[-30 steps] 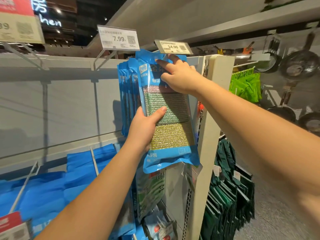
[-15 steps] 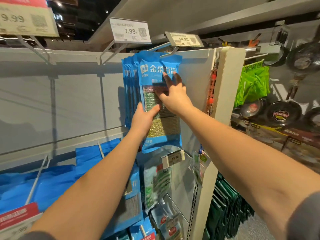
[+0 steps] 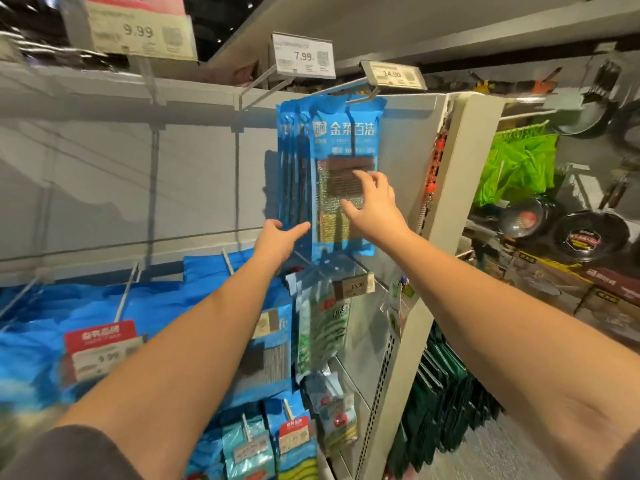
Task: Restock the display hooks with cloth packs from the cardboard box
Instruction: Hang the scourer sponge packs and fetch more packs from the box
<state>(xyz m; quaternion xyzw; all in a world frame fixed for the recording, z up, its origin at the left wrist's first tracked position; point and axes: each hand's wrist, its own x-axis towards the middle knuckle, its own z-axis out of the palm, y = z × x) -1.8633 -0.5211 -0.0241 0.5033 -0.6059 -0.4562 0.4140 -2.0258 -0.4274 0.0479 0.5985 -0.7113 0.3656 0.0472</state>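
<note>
Several blue cloth packs hang in a row on a display hook (image 3: 341, 90) under a 14.90 price tag (image 3: 393, 75). The front blue pack (image 3: 346, 140) faces me, its scouring cloths showing through a clear window. My right hand (image 3: 375, 206) hovers in front of that window with fingers spread and relaxed, holding nothing. My left hand (image 3: 278, 242) is open just below and left of the pack row, thumb pointing toward the packs, apart from them. The cardboard box is out of view.
Lower hooks carry more blue packs (image 3: 114, 306) and green-and-white packs (image 3: 323, 330). A white shelf end post (image 3: 450, 188) stands right of the hook. Green bags (image 3: 519, 164) and dark pans (image 3: 585, 233) hang further right. Price tags reading 7.99 (image 3: 303, 56) and 9.99 (image 3: 140, 31) stick out overhead.
Both hands have let go of the front pack and pulled back from it. The pack now hangs freely on the hook. The view has backed away and dropped lower.
</note>
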